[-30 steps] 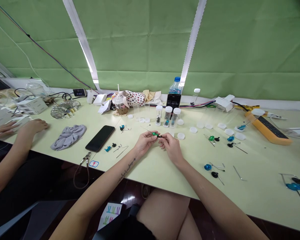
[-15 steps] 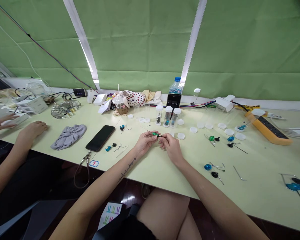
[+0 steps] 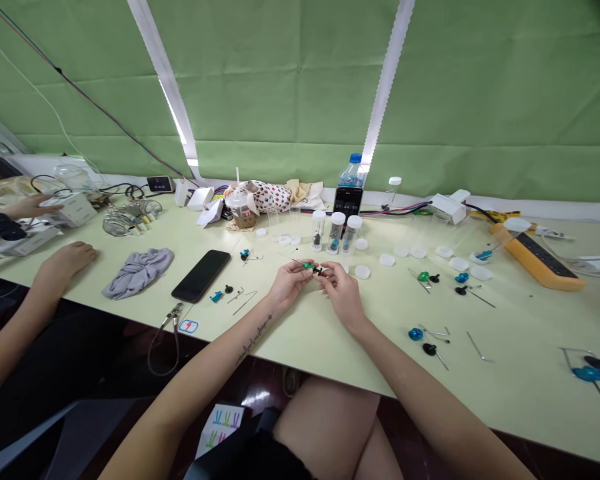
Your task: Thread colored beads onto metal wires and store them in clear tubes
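Between the fingers of my left hand (image 3: 289, 285) is a small green plastic part (image 3: 307, 265) with a thin metal wire sticking out to the upper left. My right hand (image 3: 344, 293) pinches a small black part (image 3: 319, 271) at the right end of the green one. The two parts meet or nearly meet; their exact fit is too small to tell. Both hands are just above the table, close together. To their left lie a blue part (image 3: 216, 297), a black knob (image 3: 229, 289) and bent wires (image 3: 245, 303).
Capped clear tubes (image 3: 335, 235) stand behind my hands, near loose white caps (image 3: 363, 272). A phone (image 3: 201, 276) and a grey scrunchie (image 3: 137, 273) lie left. More blue and black parts (image 3: 415, 334) lie right, before an orange power strip (image 3: 537, 257). A co-worker's hand (image 3: 70, 259) rests far left.
My right fingers have shifted slightly, and more of the black part shows between my hands. At far left, a person's other hand has moved forward over the white boxes.
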`<state>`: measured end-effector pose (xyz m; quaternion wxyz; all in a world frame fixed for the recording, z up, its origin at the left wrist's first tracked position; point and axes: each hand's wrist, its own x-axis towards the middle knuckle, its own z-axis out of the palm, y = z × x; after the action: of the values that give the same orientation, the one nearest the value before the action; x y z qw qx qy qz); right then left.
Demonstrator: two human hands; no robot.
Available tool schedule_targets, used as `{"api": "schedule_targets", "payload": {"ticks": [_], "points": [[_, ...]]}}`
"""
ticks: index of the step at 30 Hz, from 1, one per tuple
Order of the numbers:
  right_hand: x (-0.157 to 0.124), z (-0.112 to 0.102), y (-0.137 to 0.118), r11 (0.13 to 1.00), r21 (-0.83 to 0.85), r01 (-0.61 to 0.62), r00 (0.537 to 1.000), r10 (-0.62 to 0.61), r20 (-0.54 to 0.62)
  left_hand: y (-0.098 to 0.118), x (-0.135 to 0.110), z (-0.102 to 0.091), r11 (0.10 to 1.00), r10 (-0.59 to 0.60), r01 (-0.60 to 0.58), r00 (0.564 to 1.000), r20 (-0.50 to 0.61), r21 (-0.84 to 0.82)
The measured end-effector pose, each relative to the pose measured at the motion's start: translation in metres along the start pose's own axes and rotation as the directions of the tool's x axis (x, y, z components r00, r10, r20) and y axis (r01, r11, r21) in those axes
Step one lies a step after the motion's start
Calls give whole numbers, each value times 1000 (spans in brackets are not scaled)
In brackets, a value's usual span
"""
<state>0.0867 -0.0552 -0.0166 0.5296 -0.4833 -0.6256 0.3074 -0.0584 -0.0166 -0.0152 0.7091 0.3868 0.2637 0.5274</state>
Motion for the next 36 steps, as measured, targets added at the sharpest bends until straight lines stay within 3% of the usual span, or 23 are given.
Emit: {"api": "schedule_targets", "payload": {"ticks": [36], "points": [[-1, -4, 1, 1000, -17, -5, 999, 5, 38, -1, -2, 1, 1000, -30, 30, 1000, 10, 2]]}}
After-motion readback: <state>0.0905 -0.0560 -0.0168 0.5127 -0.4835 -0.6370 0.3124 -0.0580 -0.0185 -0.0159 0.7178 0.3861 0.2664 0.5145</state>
